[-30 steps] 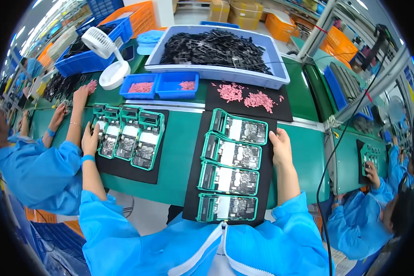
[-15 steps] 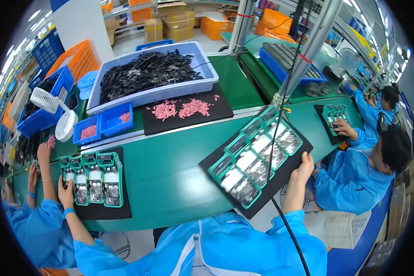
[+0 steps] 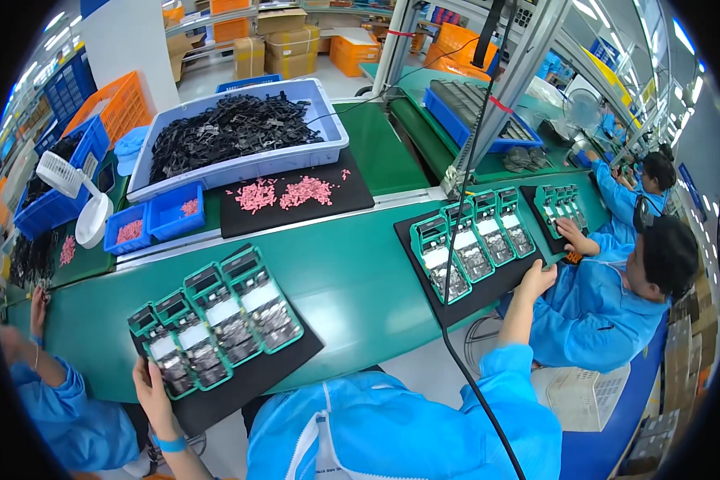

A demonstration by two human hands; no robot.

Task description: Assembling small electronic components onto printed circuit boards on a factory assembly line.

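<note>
My left hand grips the left edge of a black mat at the near left edge of the bench. Four-sided green frames hold electronic assemblies, several in a row on that mat, which lies turned at an angle and juts over the edge. My right hand holds the near right corner of another black mat, farther right. Several similar green-framed assemblies stand in a row on it. The fingers under both mats are partly hidden. A black cable crosses in front of the right mat.
Beyond the bench sit a large tub of black parts, a dark mat with pink pieces and small blue bins. A white fan stands left. Co-workers sit at both sides; a metal post rises at right.
The left mat has slid right and nearer me and turned askew. The right mat has moved farther out and right, now lying straighter beside the co-worker's mat. My view has shifted slightly.
</note>
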